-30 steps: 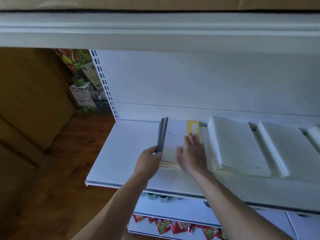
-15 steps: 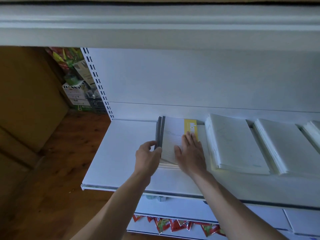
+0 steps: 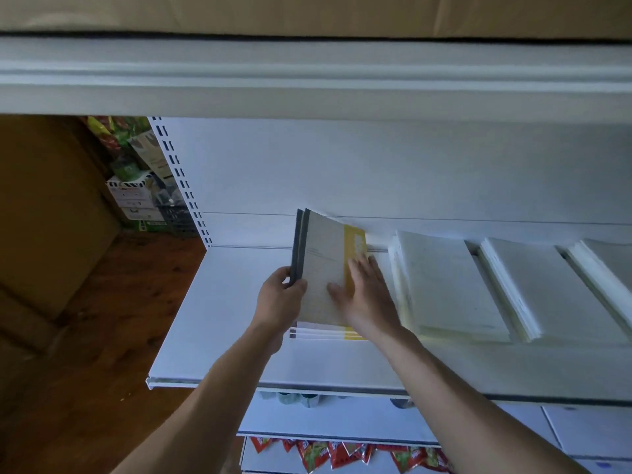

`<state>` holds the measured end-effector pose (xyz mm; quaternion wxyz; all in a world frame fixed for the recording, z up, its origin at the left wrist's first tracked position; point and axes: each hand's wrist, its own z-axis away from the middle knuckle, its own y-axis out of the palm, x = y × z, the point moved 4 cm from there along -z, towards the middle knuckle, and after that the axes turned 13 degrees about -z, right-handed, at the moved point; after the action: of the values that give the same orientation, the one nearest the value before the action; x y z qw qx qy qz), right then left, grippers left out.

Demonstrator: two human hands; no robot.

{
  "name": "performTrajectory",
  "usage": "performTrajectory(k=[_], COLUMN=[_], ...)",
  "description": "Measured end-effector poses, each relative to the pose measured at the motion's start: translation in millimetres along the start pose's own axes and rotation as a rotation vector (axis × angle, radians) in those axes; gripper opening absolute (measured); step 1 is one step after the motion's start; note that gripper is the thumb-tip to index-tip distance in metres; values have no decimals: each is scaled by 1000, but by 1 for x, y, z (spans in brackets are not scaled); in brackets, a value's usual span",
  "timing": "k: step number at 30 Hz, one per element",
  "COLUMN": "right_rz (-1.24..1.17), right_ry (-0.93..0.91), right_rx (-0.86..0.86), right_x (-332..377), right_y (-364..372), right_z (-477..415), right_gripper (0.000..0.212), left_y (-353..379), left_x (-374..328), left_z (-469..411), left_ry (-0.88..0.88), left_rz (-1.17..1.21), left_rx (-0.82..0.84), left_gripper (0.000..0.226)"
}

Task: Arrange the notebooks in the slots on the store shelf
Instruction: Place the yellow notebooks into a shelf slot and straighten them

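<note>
While notebooks [image 3: 325, 268] are gripped by the left hand [image 3: 278, 302] and pressed under the flat right hand [image 3: 366, 299], lowering onto the stack [image 3: 321, 333] beneath seems needed.

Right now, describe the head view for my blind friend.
A left hand grips two grey-spined notebooks, tilted up over a pile on a white shelf; the right hand rests flat on the cover. White stacks lie beside them.

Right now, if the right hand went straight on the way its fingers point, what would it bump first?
The right hand lies flat on the top notebook, so it would slide up the yellow strip; beyond that, probably the shelf's white back wall, though depth is hard to judge.
</note>
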<state>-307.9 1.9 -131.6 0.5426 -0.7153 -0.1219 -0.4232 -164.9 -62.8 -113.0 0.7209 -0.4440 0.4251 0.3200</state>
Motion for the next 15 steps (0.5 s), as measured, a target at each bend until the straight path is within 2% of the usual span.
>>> performTrajectory(k=[4,8,10,13,15], right_rz=[-334,-498,-616,-773,-807], right_ry=[-28,54,120,146,148], right_rx=[-175,-260,-260,-222,-223], right_x=[21,30,24,2,-20], right_y=[-23,-51,-68,-97,-123], right_z=[8,21,29,44,60], right_gripper=[71,78,64,28,23], left_y=[-16,-12,0,32,65], left_x=[-7,-17,-26,-41,-51], left_z=[11,20,27,43,57], left_ry=[79,121,131,166,182], left_rz=[233,392,449,417,399], left_rx=[32,69,108,187,262], left_gripper=[12,12,17,21,24])
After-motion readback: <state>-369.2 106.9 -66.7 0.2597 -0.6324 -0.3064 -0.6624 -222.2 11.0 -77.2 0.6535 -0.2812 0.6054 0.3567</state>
